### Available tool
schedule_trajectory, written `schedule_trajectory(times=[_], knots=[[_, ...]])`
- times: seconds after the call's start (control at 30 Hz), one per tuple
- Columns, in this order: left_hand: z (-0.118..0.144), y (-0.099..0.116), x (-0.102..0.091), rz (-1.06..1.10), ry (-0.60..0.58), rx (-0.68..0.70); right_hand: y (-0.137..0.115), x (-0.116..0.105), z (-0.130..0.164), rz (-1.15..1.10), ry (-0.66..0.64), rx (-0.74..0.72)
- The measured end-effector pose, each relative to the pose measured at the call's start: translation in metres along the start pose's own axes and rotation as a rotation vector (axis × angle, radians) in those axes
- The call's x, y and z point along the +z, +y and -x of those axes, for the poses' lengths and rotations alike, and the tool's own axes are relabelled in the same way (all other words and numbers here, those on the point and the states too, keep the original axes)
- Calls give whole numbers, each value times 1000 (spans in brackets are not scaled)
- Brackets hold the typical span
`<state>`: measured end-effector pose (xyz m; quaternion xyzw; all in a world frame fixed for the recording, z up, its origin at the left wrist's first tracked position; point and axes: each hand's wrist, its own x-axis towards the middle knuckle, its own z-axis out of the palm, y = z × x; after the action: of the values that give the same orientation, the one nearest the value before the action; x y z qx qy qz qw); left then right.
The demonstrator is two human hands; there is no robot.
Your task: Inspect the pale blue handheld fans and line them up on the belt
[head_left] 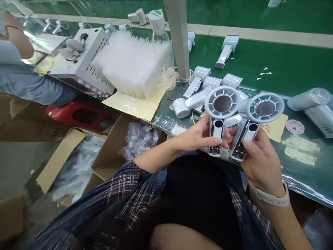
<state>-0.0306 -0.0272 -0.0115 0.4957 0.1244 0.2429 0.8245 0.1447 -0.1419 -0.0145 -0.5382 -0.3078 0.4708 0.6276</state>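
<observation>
Handheld fans [221, 114], light stiff plastic, best gripped by handles: left hand [200, 135] grasps one, right hand [260, 158] another at three o'clock.

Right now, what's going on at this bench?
A seated person holds two small handheld fans side by side, one in the left hand and one in the right hand, round heads up. More fan parts lie piled on the green bench behind. Another person's sleeve shows at left.

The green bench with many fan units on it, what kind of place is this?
Probably a factory assembly line: identical handheld fans piled on the green bench, one in each hand, and a co-worker seated nearby.
</observation>
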Motion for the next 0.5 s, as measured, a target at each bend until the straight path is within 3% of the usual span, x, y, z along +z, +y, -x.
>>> schedule_trajectory(times=[0.17,0.33,0.5], knots=[[3,-5,-12,-46,129,81,2,8,-4,-35,-8,55],[5,-9,-19,-7,34,118,3,11,-3,-68,-57,114],[9,-3,-17,-9,30,126,1,10,0,-18,-79,34]])
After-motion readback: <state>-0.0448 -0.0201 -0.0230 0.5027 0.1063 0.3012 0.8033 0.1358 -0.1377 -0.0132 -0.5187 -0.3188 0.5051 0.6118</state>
